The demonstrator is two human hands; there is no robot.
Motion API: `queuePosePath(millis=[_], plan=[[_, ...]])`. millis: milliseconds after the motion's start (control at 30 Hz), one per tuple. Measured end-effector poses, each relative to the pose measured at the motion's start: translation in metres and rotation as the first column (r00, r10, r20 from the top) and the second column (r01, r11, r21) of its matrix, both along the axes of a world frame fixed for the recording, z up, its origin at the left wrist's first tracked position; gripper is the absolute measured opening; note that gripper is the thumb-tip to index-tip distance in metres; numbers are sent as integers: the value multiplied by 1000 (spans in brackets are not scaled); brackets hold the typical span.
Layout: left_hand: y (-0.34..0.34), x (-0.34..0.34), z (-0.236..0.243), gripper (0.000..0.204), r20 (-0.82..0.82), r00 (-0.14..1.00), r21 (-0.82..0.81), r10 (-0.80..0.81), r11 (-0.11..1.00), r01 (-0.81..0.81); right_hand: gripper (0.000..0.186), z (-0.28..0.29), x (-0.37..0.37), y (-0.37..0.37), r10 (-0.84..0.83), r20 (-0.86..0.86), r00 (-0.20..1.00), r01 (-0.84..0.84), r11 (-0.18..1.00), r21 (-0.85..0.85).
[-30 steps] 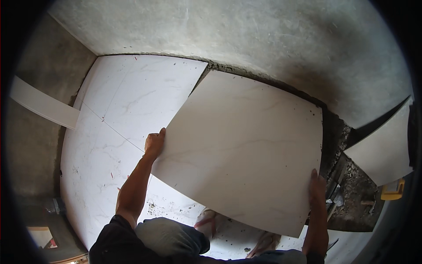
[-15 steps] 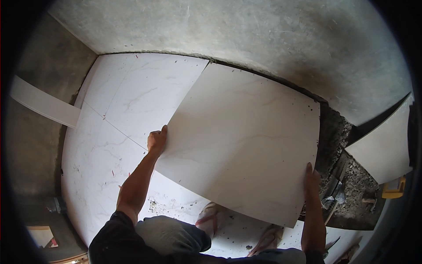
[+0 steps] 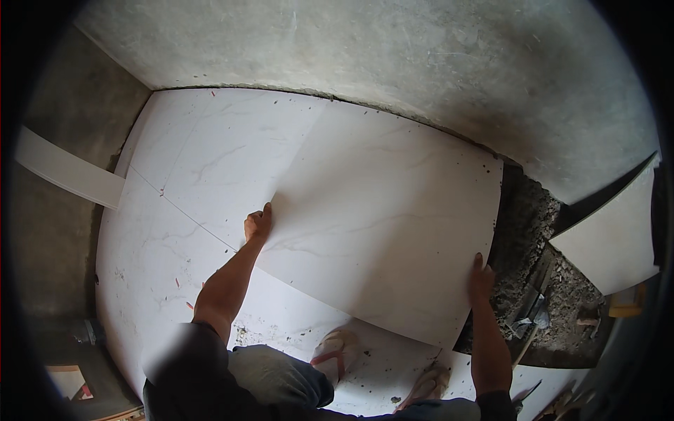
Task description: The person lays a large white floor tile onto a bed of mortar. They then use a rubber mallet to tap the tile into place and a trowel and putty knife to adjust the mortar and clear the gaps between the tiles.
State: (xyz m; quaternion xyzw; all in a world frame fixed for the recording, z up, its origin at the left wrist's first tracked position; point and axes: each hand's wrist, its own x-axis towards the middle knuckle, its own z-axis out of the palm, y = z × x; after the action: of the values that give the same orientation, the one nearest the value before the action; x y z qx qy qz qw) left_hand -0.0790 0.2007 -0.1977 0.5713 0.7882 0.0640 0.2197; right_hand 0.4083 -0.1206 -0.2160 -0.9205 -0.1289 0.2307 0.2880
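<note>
A large white floor tile (image 3: 379, 231) with faint grey veins spans the middle, its far edge along the grey wall. My left hand (image 3: 258, 222) is closed on its left edge, thumb on the top face and the other fingers curled at the side. On the right edge, nearer to me, my right hand (image 3: 481, 279) grips with its thumb on top; its other fingers are hidden below. Matching laid tiles (image 3: 175, 231) cover the floor on the left. Tile and laid floor nearly meet along the left seam. My sandalled feet (image 3: 337, 354) stand by the near edge.
Rough mortar (image 3: 523, 210) lies bare to the right, with a stick and crumpled plastic (image 3: 539, 312) on it. A cut tile piece (image 3: 611, 228) leans at the far right, near a yellow tool (image 3: 627, 302). Against the left wall rests a pale tile strip (image 3: 70, 168).
Both hands have shifted the tile slightly left and lower. Its left edge now lies closer to the laid tiles, and more mortar shows past its right edge.
</note>
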Motion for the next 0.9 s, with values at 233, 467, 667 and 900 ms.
queuePosePath(millis=[233, 467, 667, 900], plan=[[21, -32, -20, 60, -322, 879, -153, -352, 935, 319, 73, -5, -9, 8, 19, -70, 997, -11, 993, 116], [15, 11, 67, 44, -263, 923, -72, -280, 960, 270, 75, -33, 11, 0, 85, 51, 995, -90, 992, 90], [-92, -14, -27, 61, -239, 923, 30, -302, 948, 318, 80, -10, 27, 4, 324, -54, 944, -328, 918, -223], [-145, -18, -39, 71, -365, 913, 36, -183, 977, 211, 73, 12, 25, 24, 689, -2, 725, -558, 585, -589]])
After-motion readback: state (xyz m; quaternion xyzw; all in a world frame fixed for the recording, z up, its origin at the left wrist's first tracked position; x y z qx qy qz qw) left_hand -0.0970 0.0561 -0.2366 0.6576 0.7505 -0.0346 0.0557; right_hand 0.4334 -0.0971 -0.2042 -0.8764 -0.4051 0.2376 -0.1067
